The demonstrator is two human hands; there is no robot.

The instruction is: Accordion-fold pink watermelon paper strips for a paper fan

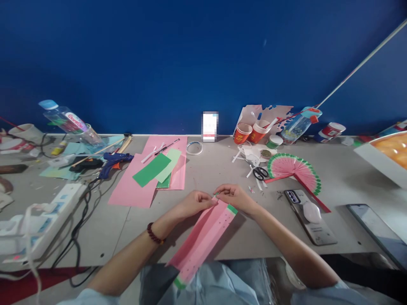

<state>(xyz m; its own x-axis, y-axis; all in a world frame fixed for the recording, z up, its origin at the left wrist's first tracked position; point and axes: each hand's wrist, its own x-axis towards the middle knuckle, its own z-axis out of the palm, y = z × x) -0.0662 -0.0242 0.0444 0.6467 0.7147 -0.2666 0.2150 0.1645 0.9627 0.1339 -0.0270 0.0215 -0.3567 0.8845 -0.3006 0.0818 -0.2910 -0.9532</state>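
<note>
A pink paper strip (206, 237) with green ends and small dark dots lies slantwise, folded lengthwise, its lower end over the table's front edge. My left hand (201, 201) pinches its upper end from the left. From the right, my right hand (231, 196) grips the same end, fingertips close to the left ones. A finished-looking paper fan (294, 167), pink with a green rim and red sticks, lies open to the right. Black-handled scissors (260, 173) rest beside it among white scraps.
Left of my hands are pink sheets (133, 186), green paper (152, 169), a blue glue gun (114, 163) and a white power strip (57, 218). A tape ring (194, 148) and propped phone (210, 126) stand ahead. Paper cups (243, 134) are behind; phones (310, 218) lie at right.
</note>
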